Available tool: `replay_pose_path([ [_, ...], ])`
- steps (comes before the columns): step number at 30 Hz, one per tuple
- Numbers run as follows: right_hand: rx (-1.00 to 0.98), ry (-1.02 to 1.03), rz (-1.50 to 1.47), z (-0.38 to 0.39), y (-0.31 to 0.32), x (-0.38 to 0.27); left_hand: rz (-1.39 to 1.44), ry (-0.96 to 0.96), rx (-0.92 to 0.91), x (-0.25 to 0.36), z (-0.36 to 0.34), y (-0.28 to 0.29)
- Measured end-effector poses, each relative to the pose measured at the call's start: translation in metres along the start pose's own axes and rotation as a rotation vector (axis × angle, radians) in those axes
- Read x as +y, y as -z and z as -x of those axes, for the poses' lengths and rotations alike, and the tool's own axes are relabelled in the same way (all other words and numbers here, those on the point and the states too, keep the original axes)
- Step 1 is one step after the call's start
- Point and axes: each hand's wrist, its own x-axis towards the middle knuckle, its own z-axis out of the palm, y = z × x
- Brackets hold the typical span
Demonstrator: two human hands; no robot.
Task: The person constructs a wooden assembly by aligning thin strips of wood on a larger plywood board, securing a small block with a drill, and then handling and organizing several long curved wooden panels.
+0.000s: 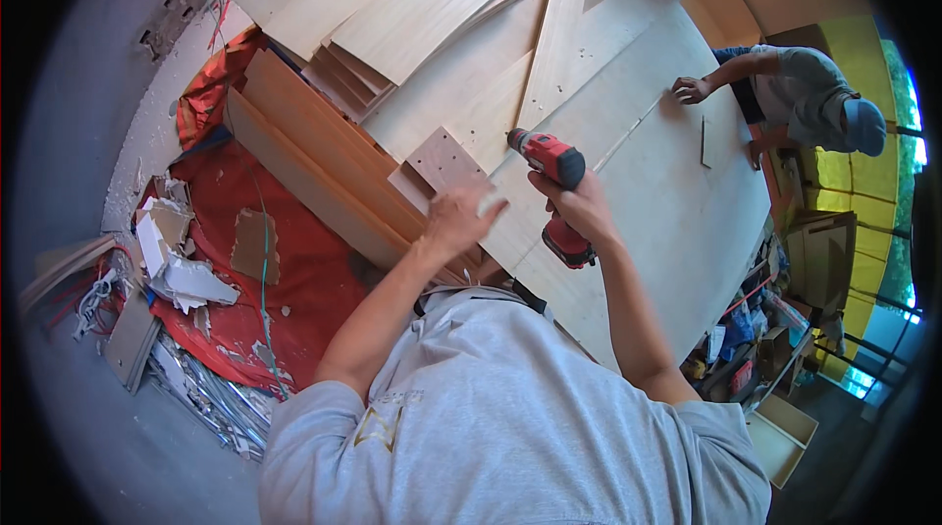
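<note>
My right hand [579, 206] grips a red and black cordless drill [554, 177], its nose pointing toward the edge of a large pale plywood sheet [657, 191]. My left hand [459, 218] rests with fingers curled on the sheet's near edge, right beside a small brown perforated board [444, 160]. Both forearms come up from my grey shirt at the bottom. Whether the left hand holds something small is not clear.
Stacked veneer panels [412, 5] lie at the top. Long brown boards [314, 162] lean over a red tarp [294, 270] littered with scraps. Another person in grey with a blue cap [814, 98] touches the sheet's far edge. Boxes and clutter [775, 348] sit at the right.
</note>
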Motion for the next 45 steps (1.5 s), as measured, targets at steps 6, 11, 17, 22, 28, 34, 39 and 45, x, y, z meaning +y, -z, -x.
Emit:
replay_pose_path([
  [6, -0.078, 0.132, -0.019, -0.032, -0.017, -0.012, -0.385, -0.100, 0.530, -0.069, -0.078, -0.015],
  [11, -0.125, 0.055, -0.006, -0.058, -0.038, -0.017, -0.401, -0.151, 0.601, -0.118, -0.098, -0.033],
  [17, -0.089, 0.032, -0.015, -0.063, -0.034, -0.012, -0.434, -0.181, 0.657, -0.112, -0.102, -0.040],
  [22, -0.107, -0.004, 0.035, -0.066, -0.027, -0.027, -0.437, -0.156, 0.648, -0.108, -0.104, -0.039],
  [28, -0.160, -0.022, 0.171, -0.075, -0.022, -0.045, -0.336, -0.019, 0.593, -0.103, -0.116, -0.032],
  [34, -0.184, 0.006, 0.245, -0.084, -0.023, -0.064, -0.320, 0.020, 0.568, -0.100, -0.119, -0.032],
  [39, -0.178, -0.103, 0.225, -0.089, -0.028, -0.072, -0.289, -0.010, 0.609, -0.094, -0.112, -0.026],
  [45, -0.135, -0.031, 0.260, -0.074, -0.032, -0.084, -0.298, 0.007, 0.543, -0.099, -0.113, -0.022],
])
